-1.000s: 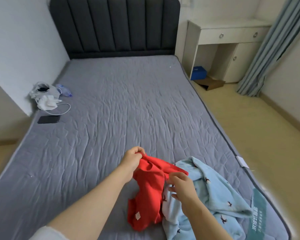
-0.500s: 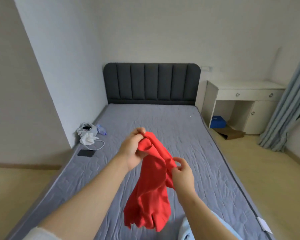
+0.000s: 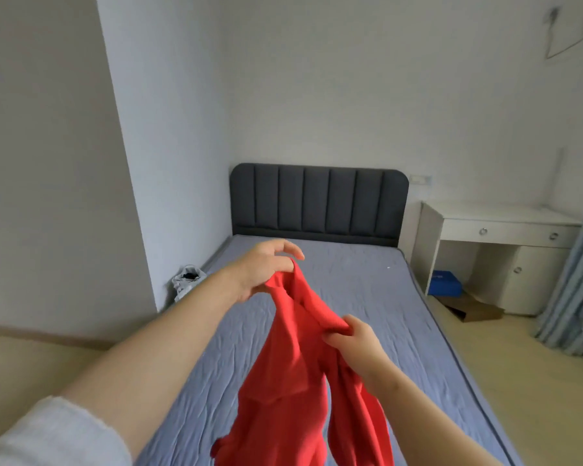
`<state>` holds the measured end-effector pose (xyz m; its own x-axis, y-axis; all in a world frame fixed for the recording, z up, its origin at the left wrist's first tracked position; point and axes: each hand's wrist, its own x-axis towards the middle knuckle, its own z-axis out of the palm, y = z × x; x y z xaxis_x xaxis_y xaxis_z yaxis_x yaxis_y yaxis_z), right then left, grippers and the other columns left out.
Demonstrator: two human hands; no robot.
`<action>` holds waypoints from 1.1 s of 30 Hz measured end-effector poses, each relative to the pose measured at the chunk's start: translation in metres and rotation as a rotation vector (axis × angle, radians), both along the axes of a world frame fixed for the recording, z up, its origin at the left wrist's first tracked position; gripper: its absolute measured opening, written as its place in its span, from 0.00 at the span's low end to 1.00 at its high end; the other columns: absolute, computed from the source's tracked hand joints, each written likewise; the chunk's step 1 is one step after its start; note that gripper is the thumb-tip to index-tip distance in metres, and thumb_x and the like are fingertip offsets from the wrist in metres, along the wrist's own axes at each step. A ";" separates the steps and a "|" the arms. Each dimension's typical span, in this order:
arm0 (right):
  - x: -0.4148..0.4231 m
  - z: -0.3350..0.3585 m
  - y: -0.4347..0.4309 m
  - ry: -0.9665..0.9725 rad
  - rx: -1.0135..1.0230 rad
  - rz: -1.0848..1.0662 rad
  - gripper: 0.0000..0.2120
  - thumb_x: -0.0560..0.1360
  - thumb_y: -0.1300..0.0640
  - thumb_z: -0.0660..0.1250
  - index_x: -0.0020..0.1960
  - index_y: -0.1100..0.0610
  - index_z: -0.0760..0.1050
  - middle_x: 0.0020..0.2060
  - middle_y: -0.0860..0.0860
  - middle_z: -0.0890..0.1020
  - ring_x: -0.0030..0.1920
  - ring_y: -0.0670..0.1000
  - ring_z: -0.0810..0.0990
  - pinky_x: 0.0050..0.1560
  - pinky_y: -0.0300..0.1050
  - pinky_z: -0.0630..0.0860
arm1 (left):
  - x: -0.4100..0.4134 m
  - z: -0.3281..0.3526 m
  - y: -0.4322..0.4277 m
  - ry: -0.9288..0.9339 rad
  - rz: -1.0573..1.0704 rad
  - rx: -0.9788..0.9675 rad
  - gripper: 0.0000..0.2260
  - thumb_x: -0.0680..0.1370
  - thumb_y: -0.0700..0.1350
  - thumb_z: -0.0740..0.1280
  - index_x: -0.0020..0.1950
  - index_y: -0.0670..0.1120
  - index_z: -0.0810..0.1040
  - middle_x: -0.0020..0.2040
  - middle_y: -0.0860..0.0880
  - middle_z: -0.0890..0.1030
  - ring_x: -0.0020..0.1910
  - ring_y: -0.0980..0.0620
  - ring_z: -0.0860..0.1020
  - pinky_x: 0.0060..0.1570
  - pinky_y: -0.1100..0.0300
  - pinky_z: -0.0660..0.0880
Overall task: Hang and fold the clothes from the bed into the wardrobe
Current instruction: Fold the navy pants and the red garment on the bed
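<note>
A red garment (image 3: 293, 381) hangs in the air above the bed (image 3: 367, 297), held up by both hands. My left hand (image 3: 263, 270) pinches its top edge, high and further from me. Lower and to the right, my right hand (image 3: 354, 338) grips a bunched fold of the same cloth. The rest of the garment droops down past the bottom of the frame. The bed has a grey quilted mattress and a dark padded headboard (image 3: 318, 200). No wardrobe is in view.
A white bag (image 3: 187, 280) sits at the bed's left edge by the wall corner. A white desk (image 3: 498, 250) stands right of the headboard, with a blue box (image 3: 446, 282) and cardboard (image 3: 472, 306) under and beside it. A blue curtain (image 3: 576, 297) hangs at far right.
Both hands lifted the red garment off the bed and raised it higher. The view tilted up, so the light blue garment dropped out of sight.
</note>
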<state>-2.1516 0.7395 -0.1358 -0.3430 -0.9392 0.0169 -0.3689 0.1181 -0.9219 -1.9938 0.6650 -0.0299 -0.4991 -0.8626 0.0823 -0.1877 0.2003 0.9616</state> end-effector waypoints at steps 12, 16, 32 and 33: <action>0.010 0.028 -0.001 -0.356 -0.113 -0.049 0.08 0.73 0.68 0.59 0.38 0.59 0.67 0.30 0.54 0.70 0.30 0.49 0.67 0.30 0.42 0.63 | 0.005 -0.017 -0.013 -0.411 0.334 -0.416 0.11 0.79 0.45 0.62 0.61 0.44 0.71 0.60 0.45 0.75 0.61 0.45 0.73 0.58 0.56 0.69; 0.002 0.053 -0.004 -0.519 -0.211 -0.143 0.10 0.75 0.68 0.59 0.37 0.58 0.67 0.30 0.55 0.71 0.30 0.50 0.69 0.31 0.43 0.66 | 0.002 -0.047 0.007 -0.201 -0.148 -0.136 0.42 0.70 0.49 0.73 0.75 0.52 0.49 0.71 0.53 0.56 0.71 0.57 0.57 0.70 0.61 0.59; -0.016 0.037 0.005 -0.529 0.063 0.299 0.18 0.71 0.45 0.64 0.58 0.50 0.74 0.45 0.48 0.82 0.42 0.48 0.78 0.40 0.42 0.72 | -0.033 0.015 -0.030 0.751 0.304 0.744 0.12 0.79 0.36 0.57 0.36 0.40 0.72 0.25 0.44 0.78 0.24 0.49 0.76 0.25 0.59 0.76; -0.014 0.038 0.005 -0.525 0.061 0.316 0.16 0.72 0.50 0.67 0.57 0.54 0.75 0.45 0.50 0.83 0.42 0.48 0.80 0.42 0.43 0.77 | -0.032 0.019 -0.032 0.781 0.318 0.727 0.11 0.79 0.36 0.58 0.37 0.39 0.72 0.24 0.44 0.77 0.27 0.49 0.76 0.34 0.59 0.79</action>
<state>-2.1656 0.7449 -0.0976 0.0046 -0.9907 -0.1360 0.1064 0.1357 -0.9850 -2.0258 0.6334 -0.0106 -0.2789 -0.9123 -0.2999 0.5774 -0.4088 0.7067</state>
